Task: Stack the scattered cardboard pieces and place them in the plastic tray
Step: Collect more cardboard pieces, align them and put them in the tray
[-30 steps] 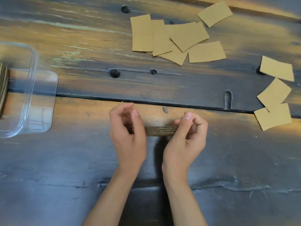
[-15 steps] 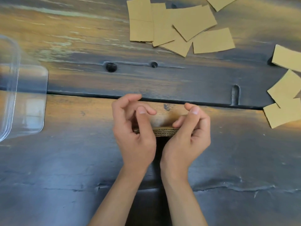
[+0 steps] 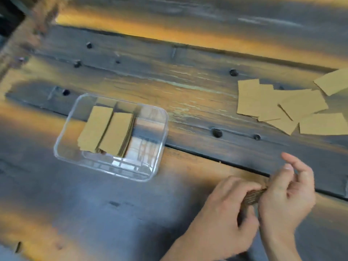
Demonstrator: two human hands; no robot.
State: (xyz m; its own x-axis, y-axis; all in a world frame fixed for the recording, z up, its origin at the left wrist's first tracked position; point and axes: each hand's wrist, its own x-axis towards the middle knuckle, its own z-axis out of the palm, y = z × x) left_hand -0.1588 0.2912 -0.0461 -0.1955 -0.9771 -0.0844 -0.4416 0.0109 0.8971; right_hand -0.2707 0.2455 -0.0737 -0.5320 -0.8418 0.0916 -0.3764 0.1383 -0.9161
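Observation:
A small stack of brown cardboard pieces (image 3: 254, 195) is pinched between both hands at the lower right, its corrugated edge facing me. My left hand (image 3: 224, 213) grips its left end and my right hand (image 3: 288, 200) grips its right end. The clear plastic tray (image 3: 160, 140) sits left of centre, well to the left of the hands, and holds two stacks of cardboard (image 3: 107, 131) leaning side by side. Several loose cardboard pieces (image 3: 278, 108) lie overlapping on the table at the upper right.
The worn dark wooden table (image 3: 188, 87) has plank seams, round holes and slots. Its far-left edge shows at the top left corner. Bare tabletop lies between the tray and my hands.
The view has swung left, so the whole tray and its stacks are now visible and my hands sit at the lower right. Both hands still hold the stack.

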